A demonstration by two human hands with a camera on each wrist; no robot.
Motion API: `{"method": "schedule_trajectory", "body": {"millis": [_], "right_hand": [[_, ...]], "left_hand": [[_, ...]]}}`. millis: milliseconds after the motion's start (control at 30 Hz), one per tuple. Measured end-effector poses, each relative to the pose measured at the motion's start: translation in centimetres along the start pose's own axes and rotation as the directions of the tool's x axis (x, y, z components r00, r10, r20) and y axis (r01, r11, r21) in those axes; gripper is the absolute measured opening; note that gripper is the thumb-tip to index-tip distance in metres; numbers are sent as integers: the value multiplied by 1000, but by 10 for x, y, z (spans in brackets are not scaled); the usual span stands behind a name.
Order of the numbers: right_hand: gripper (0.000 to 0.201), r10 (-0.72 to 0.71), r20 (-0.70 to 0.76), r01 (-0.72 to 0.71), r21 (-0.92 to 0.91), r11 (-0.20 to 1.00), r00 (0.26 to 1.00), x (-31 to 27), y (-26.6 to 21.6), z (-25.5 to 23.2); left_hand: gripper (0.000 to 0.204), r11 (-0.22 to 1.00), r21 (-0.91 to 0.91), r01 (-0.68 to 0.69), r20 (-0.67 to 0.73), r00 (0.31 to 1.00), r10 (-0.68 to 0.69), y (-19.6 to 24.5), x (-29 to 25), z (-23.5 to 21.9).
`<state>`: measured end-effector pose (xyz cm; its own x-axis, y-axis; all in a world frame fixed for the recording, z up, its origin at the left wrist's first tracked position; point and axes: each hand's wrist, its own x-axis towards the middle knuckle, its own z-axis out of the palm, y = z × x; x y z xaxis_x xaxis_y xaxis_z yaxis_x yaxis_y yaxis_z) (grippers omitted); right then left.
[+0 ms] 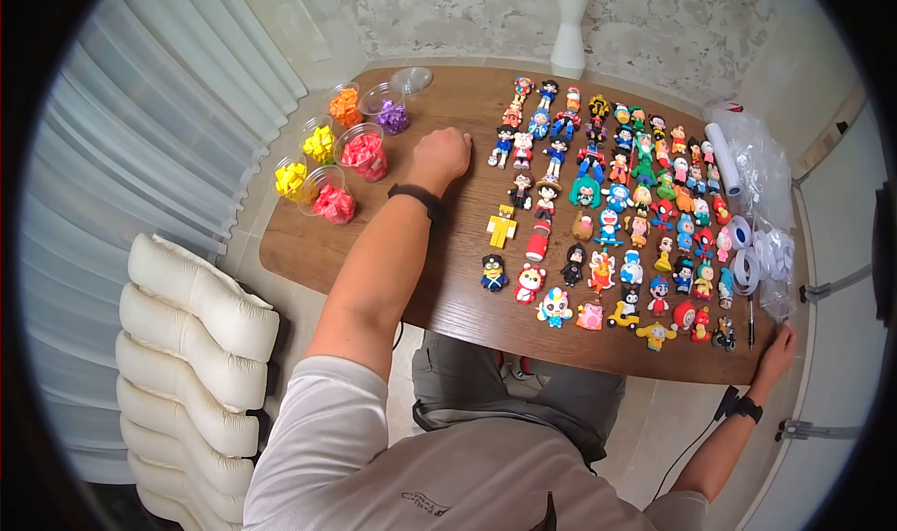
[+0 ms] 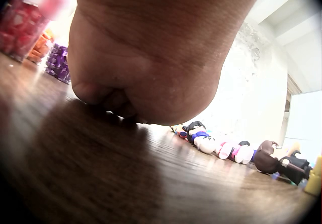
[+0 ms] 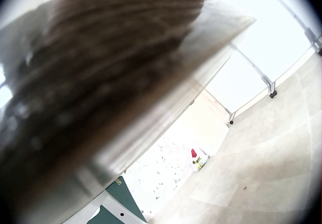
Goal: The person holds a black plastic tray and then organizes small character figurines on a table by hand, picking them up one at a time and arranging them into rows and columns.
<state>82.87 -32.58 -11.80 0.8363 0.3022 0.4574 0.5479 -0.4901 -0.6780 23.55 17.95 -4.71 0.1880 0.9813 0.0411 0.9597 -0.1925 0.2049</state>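
In the head view the left hand [image 1: 439,160] rests on the brown table between the plastic cups and the rows of small figures. Its fingers curl under the palm in the left wrist view, where the hand [image 2: 136,78] touches the wood and shows nothing held. A cup of red pieces [image 1: 362,153] stands just left of it; the closest figure on its other side has a blue outfit [image 1: 503,146]. At the table's near right corner, the right hand [image 1: 777,351] lies against the edge with its fingers extended. The right wrist view shows mostly the blurred table edge [image 3: 115,83].
Several cups hold yellow [image 1: 319,145], orange [image 1: 345,107], purple [image 1: 392,117] and red pieces. A clear lid [image 1: 412,80] lies behind them. Along the right side are a white roll [image 1: 722,159], clear plastic bags [image 1: 761,166], tape rolls [image 1: 746,271] and a pen [image 1: 750,322].
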Motion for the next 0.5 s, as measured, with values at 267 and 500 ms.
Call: {"method": "schedule_trajectory", "body": {"millis": [267,500], "right_hand": [[39,11,0,-11,-10,1000,1000,-3,-10,-2],[39,-38,-13,37,-27,999,999,-3,-5,-1]], "left_hand": [[51,1000,-23,16,36,999,-15,2,-2,-5],[48,999,22,37,37,999,-37,4,0,-3]]}}
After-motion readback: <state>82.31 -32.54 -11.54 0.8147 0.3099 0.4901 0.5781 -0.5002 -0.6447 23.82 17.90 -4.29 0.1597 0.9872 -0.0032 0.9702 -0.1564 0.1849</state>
